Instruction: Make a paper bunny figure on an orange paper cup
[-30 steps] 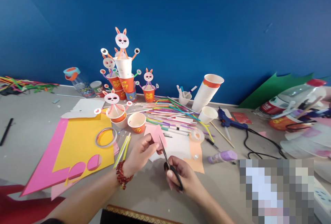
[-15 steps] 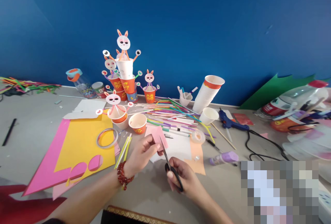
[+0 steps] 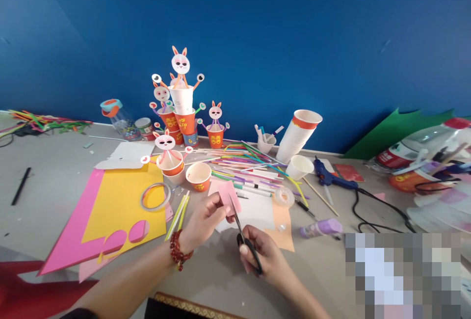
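Note:
In my left hand (image 3: pixel 206 218) a piece of light pink paper (image 3: pixel 227 195) is pinched at its near edge. My right hand (image 3: pixel 259 252) grips black-handled scissors (image 3: pixel 243 240), fingers in the loops. Their blades lie along the right part of the pink paper; whether they are cutting into it I cannot tell. Beneath the hands lies a white sheet (image 3: pixel 256 211), with a peach paper sheet (image 3: pixel 285 230) at its right. Just beyond my left hand stands an open paper cup (image 3: pixel 198 176). Yellow-green and white strips (image 3: pixel 178 215) rest beside my left wrist.
Paper cups with rabbit figures (image 3: pixel 181 98) are stacked at the back. Left lie yellow paper (image 3: pixel 121 196), pink sheets and a tape roll (image 3: pixel 155 196). Coloured sticks (image 3: pixel 243 162) spread behind the hands. Rightward are a cup stack (image 3: pixel 298 135), a glue gun (image 3: pixel 334 177) and a purple glue stick (image 3: pixel 321 228).
The whole view has shifted slightly, so things appear a little farther right. Both hands keep nearly the same pose, with the scissors still against the pink paper.

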`<state>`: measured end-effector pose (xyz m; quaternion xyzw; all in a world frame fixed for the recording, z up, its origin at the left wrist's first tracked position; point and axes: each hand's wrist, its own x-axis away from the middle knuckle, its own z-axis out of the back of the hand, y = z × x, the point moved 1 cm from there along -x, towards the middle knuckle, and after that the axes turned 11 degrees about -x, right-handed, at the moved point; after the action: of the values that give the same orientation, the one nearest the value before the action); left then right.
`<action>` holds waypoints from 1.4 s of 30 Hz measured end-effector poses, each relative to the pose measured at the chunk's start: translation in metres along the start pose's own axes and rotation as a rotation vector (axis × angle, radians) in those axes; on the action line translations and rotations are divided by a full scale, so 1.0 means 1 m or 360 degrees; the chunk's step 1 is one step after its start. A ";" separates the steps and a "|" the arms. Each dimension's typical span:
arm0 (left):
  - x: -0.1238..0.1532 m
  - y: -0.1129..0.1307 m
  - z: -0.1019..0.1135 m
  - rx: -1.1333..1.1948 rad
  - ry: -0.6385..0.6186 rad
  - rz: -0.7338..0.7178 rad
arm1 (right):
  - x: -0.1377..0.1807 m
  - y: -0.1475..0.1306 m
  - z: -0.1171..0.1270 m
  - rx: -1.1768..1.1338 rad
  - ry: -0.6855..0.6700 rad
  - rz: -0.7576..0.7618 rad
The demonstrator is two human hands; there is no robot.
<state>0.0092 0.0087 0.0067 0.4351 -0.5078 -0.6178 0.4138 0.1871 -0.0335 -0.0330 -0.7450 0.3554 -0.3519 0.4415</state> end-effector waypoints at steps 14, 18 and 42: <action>-0.001 0.003 -0.001 -0.0010 0.0034 0.0045 | 0.000 0.001 0.000 -0.0016 -0.0003 -0.0009; -0.001 0.002 -0.001 -0.0006 0.0018 0.0036 | 0.000 -0.001 -0.001 0.0016 0.0019 -0.0019; -0.001 0.003 -0.002 0.0014 0.0021 0.0080 | -0.002 0.000 -0.003 0.0061 0.0027 0.0048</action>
<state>0.0113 0.0088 0.0099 0.4282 -0.5185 -0.6021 0.4306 0.1836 -0.0335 -0.0320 -0.7279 0.3635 -0.3583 0.4579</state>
